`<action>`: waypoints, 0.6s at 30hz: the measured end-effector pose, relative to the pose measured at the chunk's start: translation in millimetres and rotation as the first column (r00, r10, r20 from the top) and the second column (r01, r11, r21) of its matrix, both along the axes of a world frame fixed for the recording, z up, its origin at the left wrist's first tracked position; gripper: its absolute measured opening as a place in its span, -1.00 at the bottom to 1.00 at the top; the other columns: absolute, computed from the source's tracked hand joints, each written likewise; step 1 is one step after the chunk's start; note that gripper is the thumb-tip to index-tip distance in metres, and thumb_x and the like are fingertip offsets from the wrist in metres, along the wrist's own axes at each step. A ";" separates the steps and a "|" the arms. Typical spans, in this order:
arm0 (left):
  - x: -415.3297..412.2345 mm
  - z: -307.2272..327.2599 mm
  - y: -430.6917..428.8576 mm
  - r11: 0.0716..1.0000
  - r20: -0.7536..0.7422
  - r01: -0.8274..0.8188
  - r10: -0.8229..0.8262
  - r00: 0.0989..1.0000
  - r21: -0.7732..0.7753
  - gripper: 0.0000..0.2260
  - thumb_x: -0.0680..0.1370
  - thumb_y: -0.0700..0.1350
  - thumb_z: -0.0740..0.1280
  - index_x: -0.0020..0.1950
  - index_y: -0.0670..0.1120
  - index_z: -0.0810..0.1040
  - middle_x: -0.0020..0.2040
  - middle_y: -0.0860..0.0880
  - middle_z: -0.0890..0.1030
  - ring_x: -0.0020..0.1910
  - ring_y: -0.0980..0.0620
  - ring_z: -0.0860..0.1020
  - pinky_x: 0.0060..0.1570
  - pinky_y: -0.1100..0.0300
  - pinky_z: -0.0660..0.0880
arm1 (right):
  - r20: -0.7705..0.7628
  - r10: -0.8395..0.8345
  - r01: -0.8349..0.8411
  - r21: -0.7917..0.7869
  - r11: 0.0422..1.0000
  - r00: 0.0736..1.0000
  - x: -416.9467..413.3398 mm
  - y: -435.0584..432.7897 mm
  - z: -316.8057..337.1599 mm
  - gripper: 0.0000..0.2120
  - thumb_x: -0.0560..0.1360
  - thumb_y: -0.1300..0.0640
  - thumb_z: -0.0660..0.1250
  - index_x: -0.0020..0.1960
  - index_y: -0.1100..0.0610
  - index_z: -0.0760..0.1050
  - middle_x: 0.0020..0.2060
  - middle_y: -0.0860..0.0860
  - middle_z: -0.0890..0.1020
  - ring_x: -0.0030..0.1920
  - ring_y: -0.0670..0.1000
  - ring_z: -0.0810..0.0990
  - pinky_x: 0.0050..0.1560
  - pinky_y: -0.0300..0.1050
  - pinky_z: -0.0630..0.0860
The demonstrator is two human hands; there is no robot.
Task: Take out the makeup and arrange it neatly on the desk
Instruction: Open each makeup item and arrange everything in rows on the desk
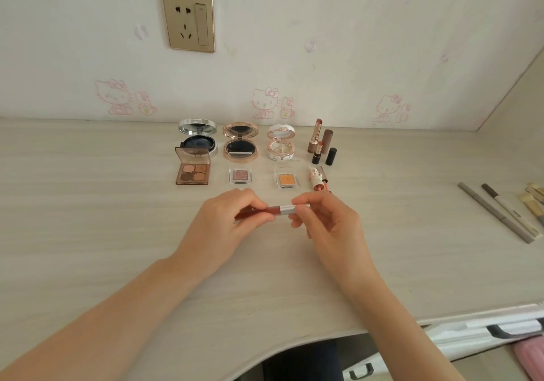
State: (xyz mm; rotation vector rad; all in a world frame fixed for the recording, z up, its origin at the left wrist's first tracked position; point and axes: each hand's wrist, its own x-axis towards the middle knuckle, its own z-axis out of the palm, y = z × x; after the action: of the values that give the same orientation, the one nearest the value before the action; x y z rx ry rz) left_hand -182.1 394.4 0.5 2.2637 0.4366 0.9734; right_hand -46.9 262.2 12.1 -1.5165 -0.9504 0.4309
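A red lip gloss tube (272,210) with a silver cap (290,209) is held level just above the desk (88,204), in front of the laid-out makeup. The left hand (226,218) grips the red body with fingers curled round it; the right hand (326,221) pinches the silver cap between thumb and fingertips.

Beyond the hands, near the wall, the makeup lies in 2 rows. The back row has 3 open round compacts: a silver one (197,139), a rose-gold one (240,143) and a white one (281,143), then upright lipsticks (319,137). The front row has a 4-pan eyeshadow palette (192,171), a pink single eyeshadow (240,176), an orange single eyeshadow (285,180) and a decorated lip gloss (318,179). Well apart on the right lie 2 pencils (497,212) and some brushes (535,195).
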 end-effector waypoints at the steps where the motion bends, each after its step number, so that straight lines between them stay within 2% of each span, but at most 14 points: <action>1: -0.6 0.5 0.9 1.000 0.008 0.003 -0.003 1.000 -0.010 -0.84 0.42 0.12 0.41 -0.12 0.06 0.59 -0.22 0.10 0.61 -0.20 0.11 0.57 -0.18 0.05 0.49 | 0.015 0.019 -0.019 -0.009 1.000 1.000 -0.5 -0.5 -0.4 -0.88 0.53 0.28 0.31 -0.06 0.08 0.55 -0.23 -0.02 0.65 -0.22 -0.12 0.63 -0.21 -0.20 0.46; 5: -2.5 0.5 3.3 0.995 0.026 0.004 -0.006 1.000 0.102 -0.80 0.44 0.12 0.37 -0.11 0.01 0.59 -0.21 0.09 0.60 -0.20 0.08 0.56 -0.18 -0.01 0.52 | -0.001 0.073 -0.073 0.028 0.997 0.997 -1.0 -2.1 -2.2 -0.80 0.50 0.38 0.31 -0.06 0.09 0.46 -0.01 -0.06 0.62 0.01 -0.03 0.64 -0.14 -0.08 0.54; 7: -2.9 -0.7 3.8 0.984 0.029 0.003 -0.008 1.000 0.181 -0.79 0.44 0.08 0.38 -0.12 -0.06 0.61 -0.21 0.07 0.59 -0.21 0.06 0.56 -0.20 -0.02 0.53 | -0.055 0.047 -0.045 0.040 0.998 0.997 -0.7 -2.5 -1.1 -0.82 0.49 0.29 0.37 0.02 0.07 0.47 -0.02 -0.01 0.63 -0.04 0.00 0.64 -0.15 -0.08 0.58; 9: -3.2 -1.0 4.2 0.974 0.030 -0.003 -0.004 1.000 0.225 -0.79 0.44 0.05 0.38 -0.12 -0.08 0.61 -0.22 0.07 0.59 -0.21 0.07 0.55 -0.20 -0.01 0.52 | -0.100 0.007 -0.005 0.020 1.000 0.995 -0.4 -1.8 -0.8 -0.91 0.54 0.19 0.33 0.03 0.08 0.52 -0.17 0.03 0.66 -0.15 0.03 0.66 -0.25 -0.08 0.57; 12: -3.2 -1.7 5.5 0.968 0.034 0.000 -0.009 0.999 0.251 -0.81 0.45 0.04 0.39 -0.12 -0.08 0.61 -0.21 0.08 0.60 -0.20 0.09 0.54 -0.19 0.02 0.51 | -0.030 -0.015 0.015 -0.023 1.000 0.999 -0.9 -0.5 -3.2 -0.89 0.57 0.21 0.27 -0.05 0.11 0.57 -0.28 0.01 0.65 -0.23 0.02 0.64 -0.30 -0.07 0.54; 16: -3.6 -2.1 6.7 0.967 0.036 -0.011 0.002 0.999 0.254 -0.81 0.45 0.05 0.38 -0.12 -0.06 0.61 -0.21 0.09 0.59 -0.18 0.11 0.52 -0.19 0.02 0.50 | 0.021 0.027 -0.026 -0.043 0.999 0.999 -1.4 -1.9 -2.4 -0.80 0.51 0.35 0.28 -0.07 0.06 0.52 -0.09 -0.08 0.62 -0.07 -0.03 0.61 -0.19 0.02 0.60; 18: -3.9 -1.4 6.6 0.967 0.036 -0.019 0.010 0.999 0.256 -0.80 0.45 0.06 0.38 -0.12 -0.07 0.61 -0.21 0.10 0.59 -0.18 0.12 0.52 -0.18 0.03 0.49 | 0.016 0.025 -0.024 -0.035 0.999 1.000 -1.4 -2.4 -2.0 -0.80 0.50 0.31 0.33 -0.02 0.02 0.50 -0.05 -0.09 0.61 -0.04 -0.04 0.61 -0.16 0.01 0.60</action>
State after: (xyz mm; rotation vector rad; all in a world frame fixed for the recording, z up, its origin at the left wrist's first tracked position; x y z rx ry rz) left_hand -186.0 401.1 -0.9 2.4710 0.3280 1.1309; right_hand -48.3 259.8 10.1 -1.5430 -0.9800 0.4548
